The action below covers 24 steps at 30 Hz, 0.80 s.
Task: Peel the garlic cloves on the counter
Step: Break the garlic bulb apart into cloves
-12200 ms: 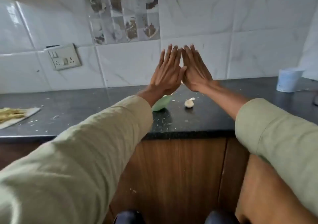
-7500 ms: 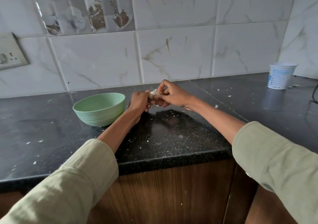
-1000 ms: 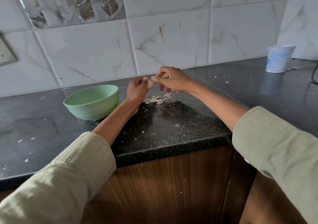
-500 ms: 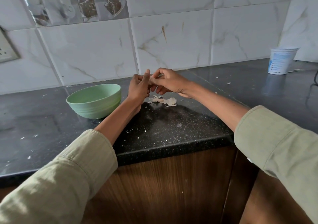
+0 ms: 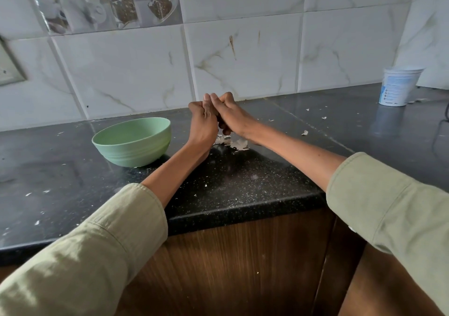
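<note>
A partly cut-off switch plate (image 5: 9,71) sits on the white marbled tile wall (image 5: 243,55) at the far left edge. Below it runs a black speckled desk (image 5: 243,182) over wooden cabinet fronts (image 5: 230,267), dotted with small white flecks. A pale green bowl (image 5: 132,143) stands upright on the desk, left of centre and just beside the left forearm. Both arms wear rolled-up olive sleeves (image 5: 97,250) and reach forward from the bottom corners. The left hand (image 5: 202,126) and the right hand (image 5: 232,116) meet above the desk near the wall, pressed against each other, thumbs raised and touching side by side. The fingers of both are curled inward, each grip closed around something held between the hands, but that thing is hidden by the hands, so the garlic clove itself cannot be seen. Directly under the hands, a small pile of papery white garlic skins (image 5: 233,143) lies on the desk. A few more loose scraps of skin (image 5: 304,133) lie farther right. At the far right, near the corner of the wall, a white plastic tub (image 5: 398,86) with blue print stands upright on the desk, well apart from the hands.
</note>
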Motion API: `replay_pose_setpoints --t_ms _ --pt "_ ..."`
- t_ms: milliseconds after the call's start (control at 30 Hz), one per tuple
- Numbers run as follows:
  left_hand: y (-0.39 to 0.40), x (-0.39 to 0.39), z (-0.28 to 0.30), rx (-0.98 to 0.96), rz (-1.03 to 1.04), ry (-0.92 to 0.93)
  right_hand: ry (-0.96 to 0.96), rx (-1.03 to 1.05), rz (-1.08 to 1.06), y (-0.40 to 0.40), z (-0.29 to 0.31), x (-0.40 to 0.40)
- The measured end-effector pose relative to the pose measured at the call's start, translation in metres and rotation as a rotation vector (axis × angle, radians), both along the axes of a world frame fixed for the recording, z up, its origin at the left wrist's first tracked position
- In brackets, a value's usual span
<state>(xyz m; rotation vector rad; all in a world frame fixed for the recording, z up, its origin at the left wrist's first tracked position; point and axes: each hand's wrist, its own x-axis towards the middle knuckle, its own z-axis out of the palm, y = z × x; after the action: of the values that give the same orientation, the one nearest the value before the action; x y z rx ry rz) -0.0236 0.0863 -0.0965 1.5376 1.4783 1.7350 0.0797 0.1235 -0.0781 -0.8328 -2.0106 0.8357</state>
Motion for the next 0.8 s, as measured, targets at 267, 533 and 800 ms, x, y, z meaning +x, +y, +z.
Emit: replay_pose_setpoints --t_ms 267,533,800 --pt "0.001 -0.004 0.003 0.019 0.128 -0.031 0.054 0.029 0.011 -0.002 -0.010 -0.013" --pt "0.002 0.000 0.000 0.067 0.143 -0.030 -0.003 0.065 -0.056 0.002 -0.010 -0.016" --pt "-0.001 0.000 0.001 0.115 0.174 -0.018 0.019 0.061 -0.055 -0.002 -0.007 -0.019"
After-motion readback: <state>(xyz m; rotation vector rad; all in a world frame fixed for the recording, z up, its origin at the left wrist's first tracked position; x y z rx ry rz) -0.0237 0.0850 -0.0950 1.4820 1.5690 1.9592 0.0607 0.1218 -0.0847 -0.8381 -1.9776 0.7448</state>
